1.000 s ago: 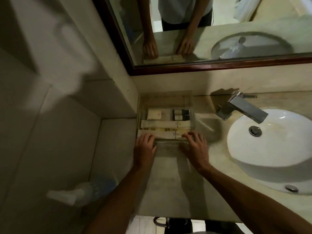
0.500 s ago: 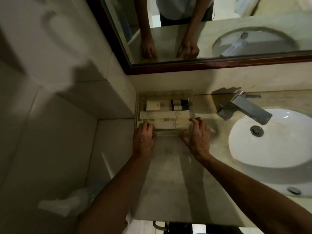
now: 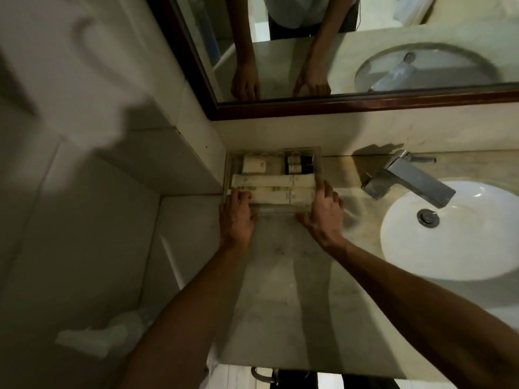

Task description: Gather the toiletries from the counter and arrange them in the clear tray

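Printing on the cream wrapped toiletries (image 3: 272, 181) is too blurred to read inside the clear rectangular plastic tray (image 3: 318, 167), its near corners pressed by spread left hand (image 3: 236, 219) at 9 o'clock and right hand (image 3: 323, 213) at 3 o'clock on the pale marble counter (image 3: 280, 304).

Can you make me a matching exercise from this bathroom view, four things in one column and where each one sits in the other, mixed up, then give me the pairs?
Things:
1. dark bottles
2. tap
3. left hand
4. long packets

Places:
A. at the tray's near left corner
B. across the tray's near half
C. in the tray's far right corner
D. on the counter behind the basin

Pairs: 1-C, 2-D, 3-A, 4-B
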Motion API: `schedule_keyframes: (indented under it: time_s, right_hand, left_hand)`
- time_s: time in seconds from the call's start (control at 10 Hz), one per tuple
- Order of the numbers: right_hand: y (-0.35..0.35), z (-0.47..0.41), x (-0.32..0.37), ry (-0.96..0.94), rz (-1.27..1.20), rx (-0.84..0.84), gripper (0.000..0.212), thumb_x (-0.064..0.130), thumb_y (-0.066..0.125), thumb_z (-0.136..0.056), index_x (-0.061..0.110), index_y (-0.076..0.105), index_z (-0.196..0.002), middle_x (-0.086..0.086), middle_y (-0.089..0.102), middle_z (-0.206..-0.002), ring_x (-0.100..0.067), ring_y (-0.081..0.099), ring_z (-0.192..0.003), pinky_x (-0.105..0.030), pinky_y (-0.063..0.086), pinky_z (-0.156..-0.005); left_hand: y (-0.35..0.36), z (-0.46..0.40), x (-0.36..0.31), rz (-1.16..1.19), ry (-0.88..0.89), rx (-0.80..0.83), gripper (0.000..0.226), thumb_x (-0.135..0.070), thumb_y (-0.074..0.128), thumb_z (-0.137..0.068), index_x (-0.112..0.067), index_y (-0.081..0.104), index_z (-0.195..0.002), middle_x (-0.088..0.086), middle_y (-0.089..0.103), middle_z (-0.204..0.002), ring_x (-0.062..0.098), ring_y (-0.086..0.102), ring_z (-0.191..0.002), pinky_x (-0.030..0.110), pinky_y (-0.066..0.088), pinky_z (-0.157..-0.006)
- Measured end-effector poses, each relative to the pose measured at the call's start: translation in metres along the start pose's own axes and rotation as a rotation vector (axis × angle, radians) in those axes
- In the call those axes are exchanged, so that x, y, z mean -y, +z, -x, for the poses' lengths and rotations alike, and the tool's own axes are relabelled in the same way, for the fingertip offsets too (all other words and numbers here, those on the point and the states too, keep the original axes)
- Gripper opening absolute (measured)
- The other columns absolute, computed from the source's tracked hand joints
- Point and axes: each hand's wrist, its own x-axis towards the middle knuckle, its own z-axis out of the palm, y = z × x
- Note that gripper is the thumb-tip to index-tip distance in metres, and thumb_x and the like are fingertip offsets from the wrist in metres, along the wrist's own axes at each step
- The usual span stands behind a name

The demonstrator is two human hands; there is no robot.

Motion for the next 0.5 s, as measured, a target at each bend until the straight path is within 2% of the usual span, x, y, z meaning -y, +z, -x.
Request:
schedule_keyframes:
  time_s: [0.1, 0.2, 0.3, 0.4, 0.5]
  right_hand:
    - [-0.005, -0.003, 0.000, 0.000, -0.049, 0.075, 0.119, 0.039, 0.085, -0.065, 0.027, 0.006, -0.153, -0.014, 0.034, -0.148, -0.036, 0.041, -0.129, -0.055, 0.037, -0.109]
    - [-0.030, 0.002, -0.006, -0.010, -0.129, 0.168, 0.122, 0.035, 0.085, -0.067, 0.029, 0.001, -0.155, -0.014, 0.028, -0.155, -0.036, 0.039, -0.135, -0.056, 0.035, -0.111]
    - [-0.087, 0.016, 0.006, 0.038, -0.218, 0.147, 0.109, 0.035, 0.082, -0.076, 0.014, 0.010, -0.156, -0.014, 0.027, -0.159, -0.029, 0.034, -0.141, -0.049, 0.034, -0.114]
    - [-0.189, 0.037, 0.042, -0.062, -0.399, 0.072, 0.077, 0.038, 0.074, -0.081, 0.014, 0.040, -0.146, -0.006, 0.061, -0.131, -0.013, 0.061, -0.113, -0.038, 0.053, -0.096]
    - [-0.325, 0.076, 0.083, -0.241, -0.683, -0.108, 0.041, 0.033, 0.070, -0.085, 0.020, 0.064, -0.124, 0.000, 0.074, -0.102, -0.013, 0.070, -0.093, -0.032, 0.058, -0.085]
  left_hand:
    - [-0.002, 0.007, -0.008, -0.045, -0.009, -0.014, 0.058, -0.018, 0.077, -0.073, -0.020, 0.050, -0.124, 0.008, 0.047, -0.128, 0.028, 0.049, -0.113, 0.039, 0.037, -0.097]
    - [0.001, 0.020, -0.017, -0.055, -0.042, 0.003, 0.068, -0.024, 0.081, -0.069, -0.021, 0.047, -0.128, 0.008, 0.048, -0.129, 0.026, 0.047, -0.116, 0.040, 0.038, -0.099]
    - [0.000, 0.055, -0.028, 0.056, -0.087, 0.011, 0.064, -0.033, 0.075, -0.076, -0.022, 0.044, -0.131, 0.005, 0.045, -0.131, 0.024, 0.045, -0.119, 0.043, 0.039, -0.101]
    - [-0.002, 0.097, -0.046, 0.254, -0.108, 0.051, 0.052, -0.032, 0.066, -0.081, -0.023, 0.048, -0.129, -0.001, 0.049, -0.124, 0.017, 0.049, -0.110, 0.038, 0.045, -0.094]
    - [0.003, 0.164, -0.044, 0.489, -0.117, 0.209, 0.019, -0.030, 0.059, -0.084, -0.031, 0.061, -0.103, -0.009, 0.063, -0.095, 0.011, 0.060, -0.087, 0.026, 0.048, -0.072]
